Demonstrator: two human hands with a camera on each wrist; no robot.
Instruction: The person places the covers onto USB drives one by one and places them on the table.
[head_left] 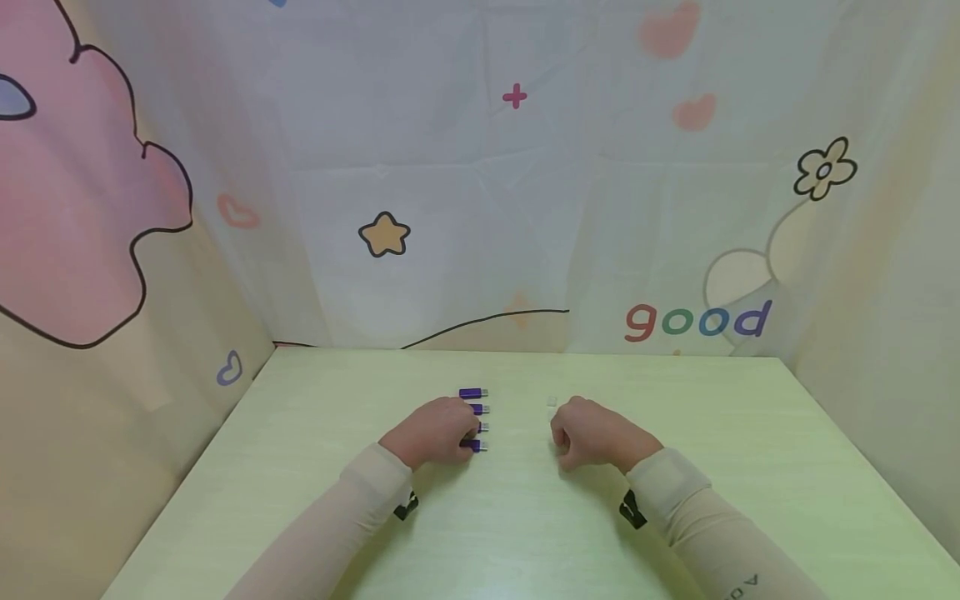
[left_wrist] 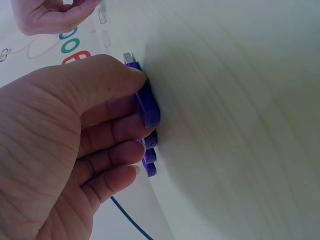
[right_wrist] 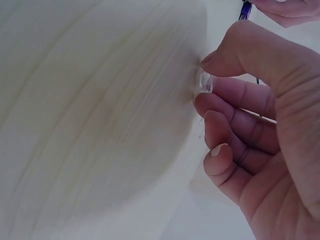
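Head view: we note four purple USB sticks (head_left: 471, 393) in a row at the left hand (head_left: 441, 431), plugs towards the right hand (head_left: 597, 434), with a clear piece (head_left: 552, 402) on the table (head_left: 517, 517) just beyond the latter. Left wrist: we see thumb and fingers pinching the nearest stick (left_wrist: 148, 102), three others beyond the grip. Right wrist: we record thumb and fingers clamped on another clear piece (right_wrist: 205, 81).

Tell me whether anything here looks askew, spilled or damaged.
Nothing stands out. The four purple sticks form a tidy row, connectors pointing the same way; the left grip pinches the nearest stick. The right grip pinches a clear piece. No spill or damage shows, though fingers hide parts.
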